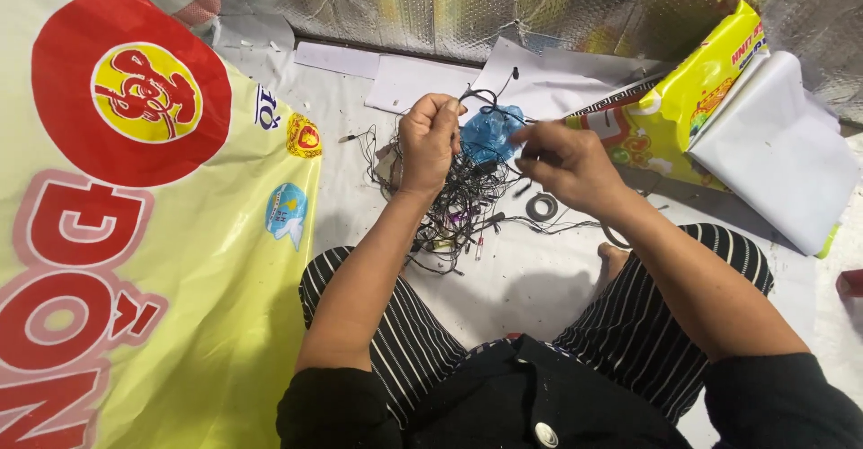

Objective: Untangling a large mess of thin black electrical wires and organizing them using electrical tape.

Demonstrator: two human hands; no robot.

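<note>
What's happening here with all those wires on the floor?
A person sits cross-legged on a white sheet, working over a tangled heap of thin black wires. The left hand is closed around a bunch of the wires, lifted above the heap. The right hand pinches a strand beside a blue plastic bag. A small roll of tape lies near the right wrist, and a yellow printed bag lies further right.

Thin matt wires [458, 202], glossy plastic sack [162, 233]
</note>
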